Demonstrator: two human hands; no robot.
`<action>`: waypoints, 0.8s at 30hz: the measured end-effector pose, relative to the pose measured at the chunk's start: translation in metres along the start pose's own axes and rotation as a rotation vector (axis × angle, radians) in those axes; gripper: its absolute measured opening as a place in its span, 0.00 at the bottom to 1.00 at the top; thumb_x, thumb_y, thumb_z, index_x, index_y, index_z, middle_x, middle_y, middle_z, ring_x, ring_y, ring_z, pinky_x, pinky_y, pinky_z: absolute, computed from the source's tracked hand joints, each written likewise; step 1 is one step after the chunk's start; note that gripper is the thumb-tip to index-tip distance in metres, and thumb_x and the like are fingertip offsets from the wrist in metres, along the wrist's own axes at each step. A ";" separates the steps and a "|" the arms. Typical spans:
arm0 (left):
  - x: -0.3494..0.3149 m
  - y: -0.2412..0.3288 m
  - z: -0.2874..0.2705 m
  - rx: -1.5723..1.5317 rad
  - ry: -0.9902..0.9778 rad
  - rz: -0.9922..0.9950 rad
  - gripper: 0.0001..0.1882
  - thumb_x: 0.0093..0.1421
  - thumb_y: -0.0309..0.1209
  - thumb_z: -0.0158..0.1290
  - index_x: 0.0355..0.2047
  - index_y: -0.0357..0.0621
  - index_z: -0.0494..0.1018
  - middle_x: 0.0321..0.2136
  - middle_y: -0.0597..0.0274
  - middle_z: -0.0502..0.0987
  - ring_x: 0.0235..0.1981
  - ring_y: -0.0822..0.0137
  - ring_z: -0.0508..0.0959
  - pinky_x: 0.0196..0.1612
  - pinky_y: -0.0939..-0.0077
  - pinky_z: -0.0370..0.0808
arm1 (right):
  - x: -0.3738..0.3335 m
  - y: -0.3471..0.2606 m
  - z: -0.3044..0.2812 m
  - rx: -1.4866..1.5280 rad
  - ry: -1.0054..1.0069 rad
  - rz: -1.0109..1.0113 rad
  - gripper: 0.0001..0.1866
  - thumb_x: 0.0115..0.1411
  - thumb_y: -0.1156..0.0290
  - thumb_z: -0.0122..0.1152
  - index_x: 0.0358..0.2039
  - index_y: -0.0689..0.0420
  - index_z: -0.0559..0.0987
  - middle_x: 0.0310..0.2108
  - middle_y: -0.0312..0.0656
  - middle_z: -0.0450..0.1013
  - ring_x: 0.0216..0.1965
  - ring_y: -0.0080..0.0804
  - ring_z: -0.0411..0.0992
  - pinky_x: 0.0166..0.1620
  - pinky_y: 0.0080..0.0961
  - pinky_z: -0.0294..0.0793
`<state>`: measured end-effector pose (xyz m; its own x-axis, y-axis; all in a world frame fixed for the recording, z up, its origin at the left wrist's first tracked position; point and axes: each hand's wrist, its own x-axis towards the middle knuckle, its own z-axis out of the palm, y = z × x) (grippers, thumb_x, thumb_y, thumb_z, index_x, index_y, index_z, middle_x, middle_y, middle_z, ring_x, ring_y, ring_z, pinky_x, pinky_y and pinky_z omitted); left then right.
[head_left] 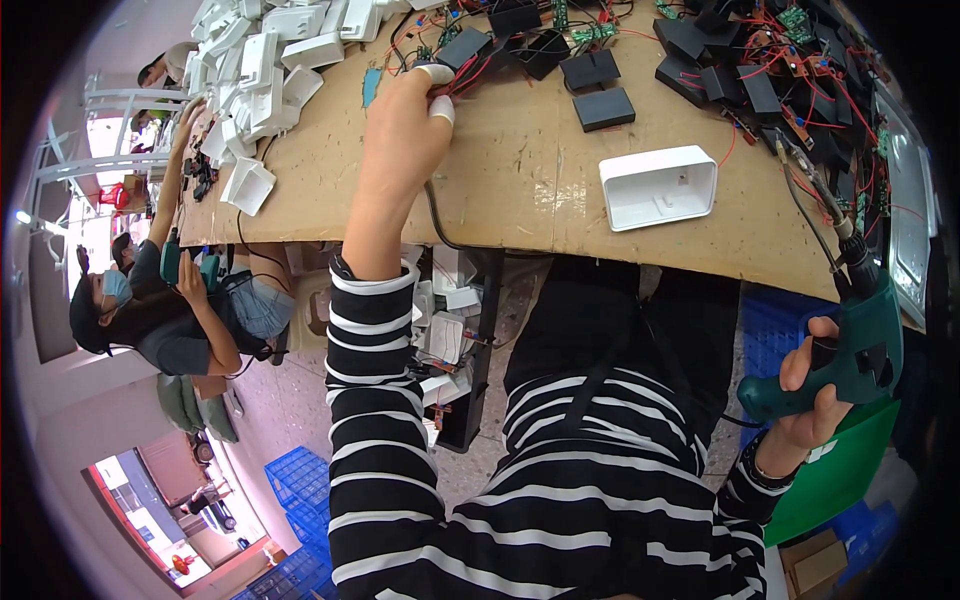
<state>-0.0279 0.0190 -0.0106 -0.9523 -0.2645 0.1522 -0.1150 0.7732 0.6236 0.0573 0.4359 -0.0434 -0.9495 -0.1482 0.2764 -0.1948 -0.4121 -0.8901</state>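
In the head view, the left hand [400,140] reached out over the brown work table [520,195] toward its far edge, with white covers on the tips of its thumb and forefinger. Those two fingertips were bent close together, only a small gap between them, right at a few red wires [466,78]; whether they pinched the wires could not be told. The wires lay beside a black box [463,48] at the far side, amid other dark boxes.

The right hand [812,400], low at the near right, was wrapped around the handle of a dark green soldering tool [868,345], its grip closed. The tool's black nose and thin metal end pointed away to the far left, toward a heap of black boxes [760,90] tangled with red wiring and green circuit boards [796,22] at the far right.

Between the two hands, a white housing [658,190] lay near the table's near edge, its open side facing the person. Just beyond it and to the left, a loose black case [604,109] lay flat. A large pile of white housings [265,75] covered the far left. Past the table's left end, a masked co-worker [170,310] held another green tool [187,268].
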 end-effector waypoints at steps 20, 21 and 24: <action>0.008 0.001 -0.008 0.285 0.221 0.480 0.08 0.51 0.26 0.52 0.33 0.43 0.74 0.28 0.54 0.73 0.27 0.54 0.73 0.30 0.66 0.70 | -0.005 0.000 -0.004 0.017 -0.015 -0.008 0.33 0.55 0.64 0.57 0.55 0.66 0.55 0.49 0.59 0.60 0.24 0.22 0.65 0.22 0.12 0.64; 0.008 0.003 -0.009 0.316 0.257 0.454 0.07 0.51 0.26 0.52 0.33 0.44 0.75 0.29 0.55 0.74 0.27 0.56 0.74 0.31 0.69 0.70 | -0.005 0.000 -0.004 0.025 -0.012 -0.002 0.33 0.55 0.64 0.57 0.55 0.66 0.55 0.49 0.59 0.60 0.24 0.22 0.65 0.22 0.12 0.64; 0.014 -0.003 -0.013 0.204 0.410 0.630 0.07 0.54 0.27 0.52 0.33 0.40 0.74 0.29 0.56 0.75 0.29 0.60 0.76 0.32 0.73 0.71 | -0.001 -0.003 0.000 0.040 -0.042 0.017 0.34 0.55 0.64 0.56 0.56 0.65 0.54 0.49 0.59 0.60 0.24 0.22 0.64 0.22 0.12 0.63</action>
<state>-0.0376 0.0054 -0.0003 -0.6794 0.0984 0.7271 0.3256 0.9285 0.1785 0.0586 0.4367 -0.0412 -0.9414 -0.1928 0.2769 -0.1677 -0.4447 -0.8798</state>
